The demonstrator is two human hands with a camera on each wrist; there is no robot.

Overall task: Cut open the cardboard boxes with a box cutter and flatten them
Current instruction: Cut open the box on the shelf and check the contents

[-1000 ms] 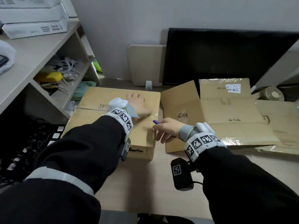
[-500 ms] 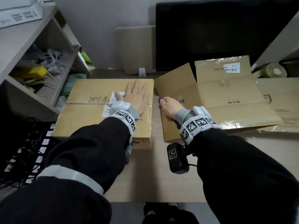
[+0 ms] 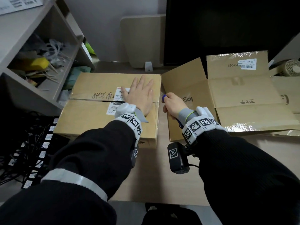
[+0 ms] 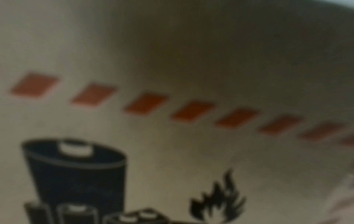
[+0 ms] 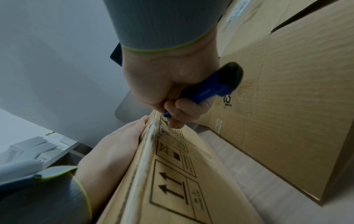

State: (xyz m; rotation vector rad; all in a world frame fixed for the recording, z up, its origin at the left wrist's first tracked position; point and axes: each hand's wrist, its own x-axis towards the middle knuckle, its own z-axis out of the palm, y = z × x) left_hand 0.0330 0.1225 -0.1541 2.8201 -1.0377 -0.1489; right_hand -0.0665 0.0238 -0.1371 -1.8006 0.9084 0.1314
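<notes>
A sealed cardboard box [image 3: 90, 120] with labels and a taped top seam lies left of centre on the desk. My left hand [image 3: 141, 95] rests flat on its top near the right edge, fingers straight. My right hand [image 3: 172, 103] grips a blue box cutter [image 5: 210, 89]; its front end sits at the box's upper right edge [image 5: 153, 130], by the tape. The blade itself is hidden. The left wrist view shows only blurred printed cardboard [image 4: 172, 75]. An opened, flattened box [image 3: 235, 101] lies to the right.
A shelf unit [image 3: 40, 51] with clutter stands on the left, a dark monitor [image 3: 227, 26] at the back. More flat cardboard [image 3: 290, 101] lies far right. Cables and plugs [image 3: 32, 151] hang left of the desk. Bare desk [image 3: 159, 176] lies in front of the boxes.
My left hand slid up the box top and spread flat. My right hand moved the cutter up along the box's right side to its top edge. The head view dropped and came nearer.
</notes>
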